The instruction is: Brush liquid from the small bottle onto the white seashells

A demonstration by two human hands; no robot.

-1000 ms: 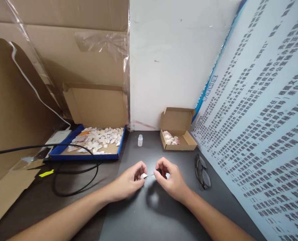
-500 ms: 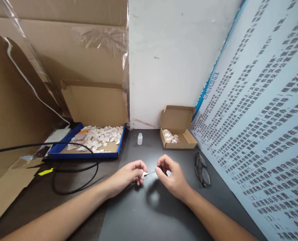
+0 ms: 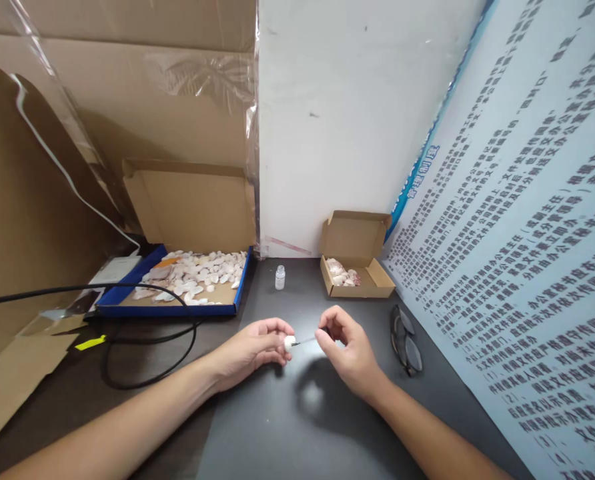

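My left hand [image 3: 257,348] is closed, its fingertips pinching a small white shell [image 3: 289,343] over the dark table. In my right hand [image 3: 346,350] is a thin applicator brush [image 3: 306,341], with its dark top mostly hidden by the fingers. The brush's dark tip touches or nearly touches the shell's right side. A small clear bottle [image 3: 280,278] with no cap on it stands upright beyond my hands.
Many white shells lie in a blue-edged box [image 3: 177,310] at the back left. A small cardboard box [image 3: 360,291] at the back right holds more shells. Glasses [image 3: 405,341] lie on the right; a black cable [image 3: 150,385] loops on the left.
The shell has turned in my left hand and now shows a rounder white face. My right hand has shifted slightly right, and more of the brush shows.
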